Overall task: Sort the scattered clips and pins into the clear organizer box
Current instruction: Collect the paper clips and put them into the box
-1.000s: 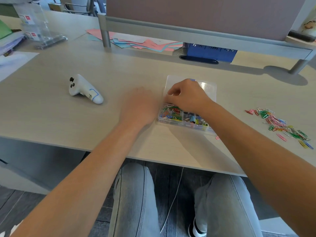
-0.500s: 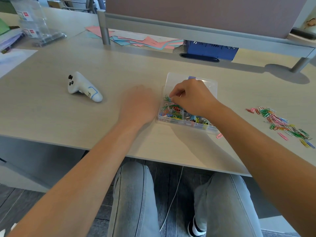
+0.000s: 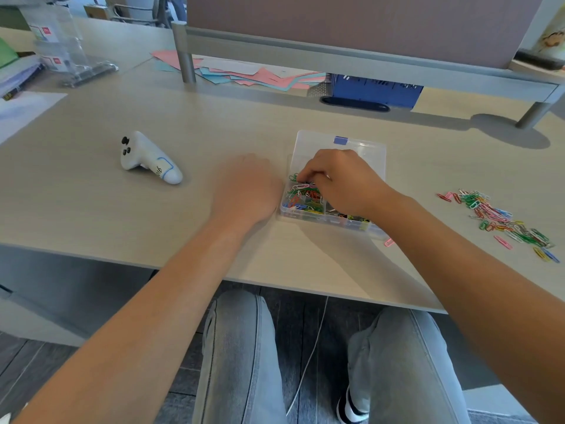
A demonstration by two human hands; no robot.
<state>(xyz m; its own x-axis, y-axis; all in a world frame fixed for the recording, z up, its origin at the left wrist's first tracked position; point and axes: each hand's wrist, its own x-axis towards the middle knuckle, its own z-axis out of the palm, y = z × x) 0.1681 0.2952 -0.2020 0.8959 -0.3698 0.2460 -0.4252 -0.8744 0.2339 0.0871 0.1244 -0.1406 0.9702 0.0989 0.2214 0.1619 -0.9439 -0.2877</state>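
Observation:
The clear organizer box [image 3: 362, 145] lies open at mid-desk, its lid with a blue latch folded back. Its near-left compartment holds coloured paper clips [image 3: 302, 201]; darker clips fill the compartments to the right. My right hand [image 3: 339, 179] hovers over the box, fingers curled down and pinching clips at the top of that pile. My left hand [image 3: 247, 188] rests flat on the desk against the box's left wall. A loose pile of coloured paper clips [image 3: 501, 218] lies on the desk to the right. One pink clip [image 3: 389, 242] sits by the box's near corner.
A white handheld controller [image 3: 146, 159] lies left of my hands. Pink and blue papers [image 3: 244, 71] and a blue box [image 3: 376, 87] sit under the grey divider rail at the back. A clear stand [image 3: 61, 47] is at the far left. The desk's front edge is close to my knees.
My right hand has dipped lower into the box's left compartment, fingertips now among the clips. My left hand has settled against the box's left side.

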